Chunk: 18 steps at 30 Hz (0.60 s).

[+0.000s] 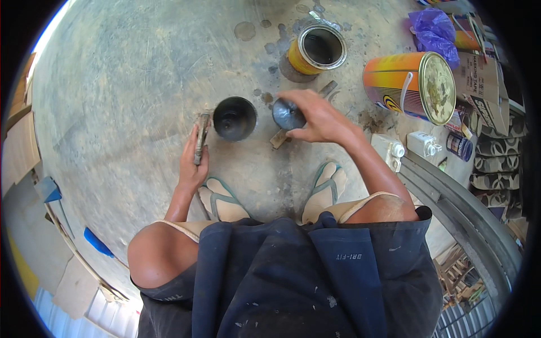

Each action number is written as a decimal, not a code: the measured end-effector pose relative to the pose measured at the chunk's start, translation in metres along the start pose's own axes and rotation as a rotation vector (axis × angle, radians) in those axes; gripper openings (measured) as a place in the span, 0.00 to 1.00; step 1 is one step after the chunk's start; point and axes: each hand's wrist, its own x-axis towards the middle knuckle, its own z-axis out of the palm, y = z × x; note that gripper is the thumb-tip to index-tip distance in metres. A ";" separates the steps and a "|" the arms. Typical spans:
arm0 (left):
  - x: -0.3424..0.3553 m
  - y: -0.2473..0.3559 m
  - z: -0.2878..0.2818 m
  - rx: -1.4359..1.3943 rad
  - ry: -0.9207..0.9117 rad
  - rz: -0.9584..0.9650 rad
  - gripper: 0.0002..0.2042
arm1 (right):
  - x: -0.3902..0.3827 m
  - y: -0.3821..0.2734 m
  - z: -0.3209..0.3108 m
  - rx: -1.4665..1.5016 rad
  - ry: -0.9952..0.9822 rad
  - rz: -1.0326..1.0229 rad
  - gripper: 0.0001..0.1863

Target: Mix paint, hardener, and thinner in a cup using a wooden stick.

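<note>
My left hand (193, 160) is closed round a narrow, paint-crusted flat tool (200, 138) seen edge-on; its exact kind is unclear. Just to its right a black open-topped cup (235, 119) stands on the floor, its inside dark and shiny. My right hand (320, 117) grips a small round dark-grey container (287, 115) from its right side, fingers and thumb curved about its rim. Beside and partly behind that container, a flat wooden stick (278, 139) lies on the floor.
Beyond my hands stands an open yellow paint tin (322, 46) with dark contents. To the right are a large orange tin (410, 85) lying on its side, a purple plastic bag (434, 35), white bottles (421, 144) and a metal rail (456, 203). My sandalled feet (225, 201) flank the near floor.
</note>
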 end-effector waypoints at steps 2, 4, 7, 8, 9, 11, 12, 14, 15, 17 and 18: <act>0.000 -0.003 -0.003 -0.014 0.021 -0.028 0.29 | -0.007 0.019 0.028 -0.077 0.067 -0.028 0.33; 0.000 -0.008 -0.007 -0.035 0.074 -0.095 0.29 | -0.011 0.037 0.058 -0.225 0.190 -0.099 0.29; 0.003 -0.017 -0.025 -0.053 0.122 -0.143 0.29 | -0.013 0.037 0.063 0.043 0.494 0.294 0.22; 0.006 -0.018 -0.033 -0.067 0.135 -0.153 0.29 | -0.012 0.037 0.048 0.093 0.665 0.429 0.20; 0.007 -0.017 -0.039 -0.078 0.148 -0.166 0.29 | -0.008 0.034 0.027 0.255 0.827 0.511 0.20; 0.010 -0.013 -0.046 -0.099 0.165 -0.176 0.29 | 0.008 0.029 -0.018 0.601 0.983 0.650 0.22; 0.012 -0.010 -0.047 -0.075 0.141 -0.170 0.30 | 0.016 0.031 -0.036 0.781 0.976 0.707 0.23; 0.021 -0.007 -0.050 -0.022 0.098 -0.148 0.30 | 0.024 0.060 -0.052 0.788 0.814 0.672 0.25; 0.025 -0.006 -0.050 0.004 0.077 -0.136 0.30 | 0.025 0.072 -0.056 0.796 0.646 0.642 0.26; 0.026 -0.003 -0.047 -0.012 0.068 -0.125 0.30 | 0.033 0.062 -0.058 0.773 0.652 0.599 0.26; 0.028 0.002 -0.042 -0.026 0.048 -0.114 0.30 | 0.036 0.053 -0.059 0.754 0.663 0.566 0.26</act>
